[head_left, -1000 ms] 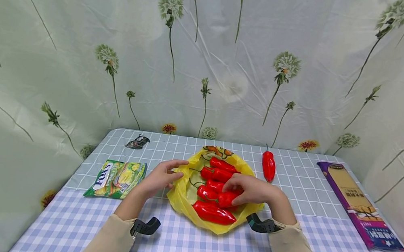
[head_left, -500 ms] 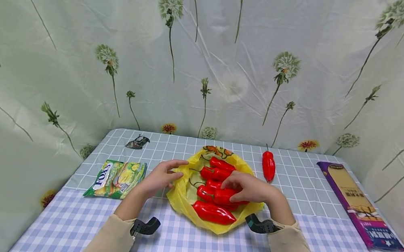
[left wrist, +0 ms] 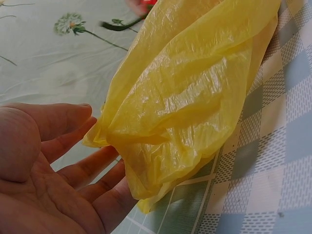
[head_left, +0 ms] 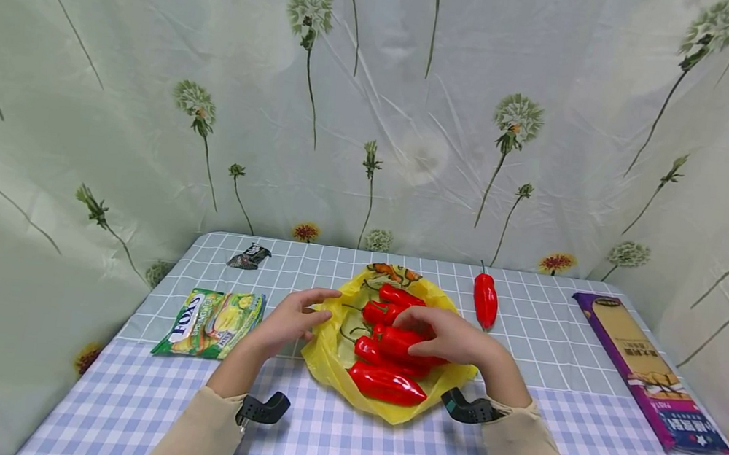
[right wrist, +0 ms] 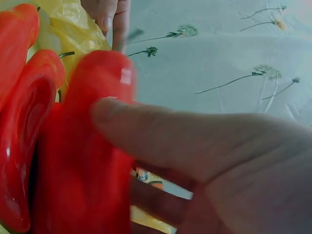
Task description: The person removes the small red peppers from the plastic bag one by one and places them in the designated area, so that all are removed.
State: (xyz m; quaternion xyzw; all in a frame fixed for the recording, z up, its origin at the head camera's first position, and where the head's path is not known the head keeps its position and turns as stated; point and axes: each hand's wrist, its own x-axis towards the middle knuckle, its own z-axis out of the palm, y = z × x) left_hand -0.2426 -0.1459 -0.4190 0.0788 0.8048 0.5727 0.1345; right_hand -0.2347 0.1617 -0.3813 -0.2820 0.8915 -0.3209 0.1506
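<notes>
Right hand point(head_left: 449, 334) had one red pepper point(head_left: 398, 343) pinched, thumb on one side, fingers on the other. That pepper sat within the mouth of the yellow bag point(head_left: 329, 352), right beside more red peppers; couldn't tell if it was clear of the ones beneath. It was blurred in the right wrist view. Nearest pepper in the bag point(head_left: 387, 384) lay roughly left to right along the near side, and others were stacked toward the far side.

Left hand point(head_left: 295, 318) was at the bag's left edge, thumb and fingers spread apart, fingers touching the plastic, no pinch on it.

Bag stood mid-table, rim open. A loose pepper point(head_left: 485, 301) lay outside it, far right of the bag, stem pointing far. FOX'S packet point(head_left: 210, 324) was flat on the left, small dark wrapper point(head_left: 250, 256) far left, long purple-and-tan packet point(head_left: 650, 372) slanting along the right edge.

Blue checked cloth point(head_left: 343, 445) covered the near part of the table, grey gridded cloth point(head_left: 543, 362) the far part. Dandelion-print curtain point(head_left: 428, 116) hung behind.
</notes>
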